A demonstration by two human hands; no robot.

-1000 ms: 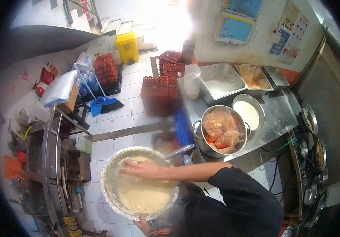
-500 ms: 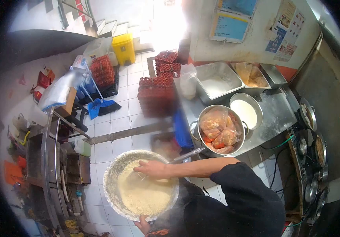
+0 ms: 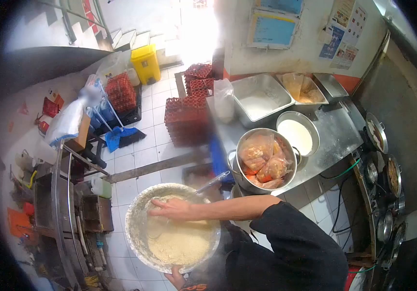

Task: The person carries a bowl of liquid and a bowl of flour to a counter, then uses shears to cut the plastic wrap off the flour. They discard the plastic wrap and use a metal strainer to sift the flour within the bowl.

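A large metal bowl [image 3: 132,237], dusted with flour on its rim, holds pale yellow powder [image 3: 181,242]. My right hand [image 3: 172,209] is over the upper part of the powder, palm down, with its fingers apart and nothing seen in them. At the bowl's near rim, my left hand [image 3: 176,277] grips the edge, mostly hidden below the bowl. A metal handle [image 3: 213,182] slants out over the upper right rim.
A steel table [image 3: 332,133] at the right bears a pot [image 3: 237,167] with bagged food, a bowl of white liquid [image 3: 294,137] and trays [image 3: 261,115]. Red egg trays [image 3: 186,121] are stacked beyond the bowl. A metal rack [image 3: 68,203] stands left; pans [image 3: 393,177] hang right.
My right hand has moved left across the bowl, and its fingers are now spread more. My left hand still holds the rim. The view has shifted slightly.
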